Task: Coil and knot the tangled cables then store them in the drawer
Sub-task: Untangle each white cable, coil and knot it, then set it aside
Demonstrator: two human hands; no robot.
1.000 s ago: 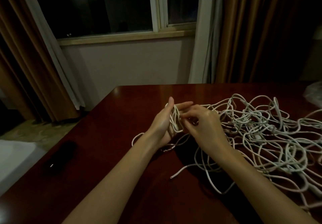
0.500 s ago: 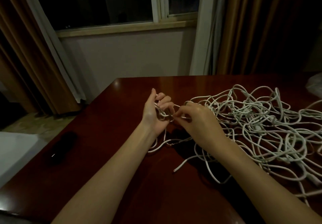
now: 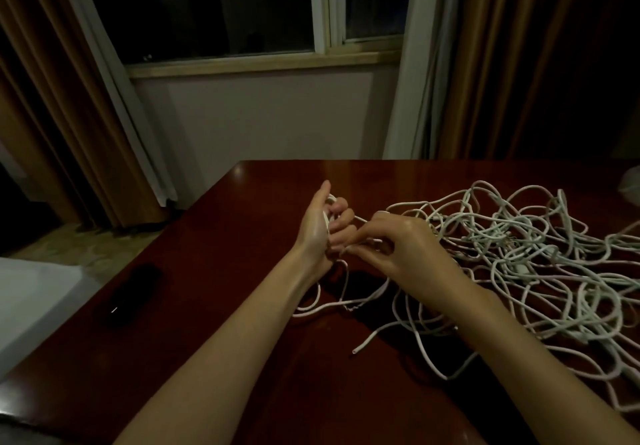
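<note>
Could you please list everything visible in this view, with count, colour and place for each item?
tangled cables: a pile, number unclear, white, on the right half of the table, strands trailing toward the hands
loose cable end: one, white, on the table near the middle, in front of the hands
table: one, dark reddish-brown, glossy, filling the lower view
dark object: one, black, oblong, on the table's left side; too dim to identify
window: one, pale frame, dark outside, on the far wall
curtains: brown with white liners, at both sides of the window
left hand: one, above the table centre, cable loops wound round it
right hand: one, beside the left hand, pinching a strand
</note>
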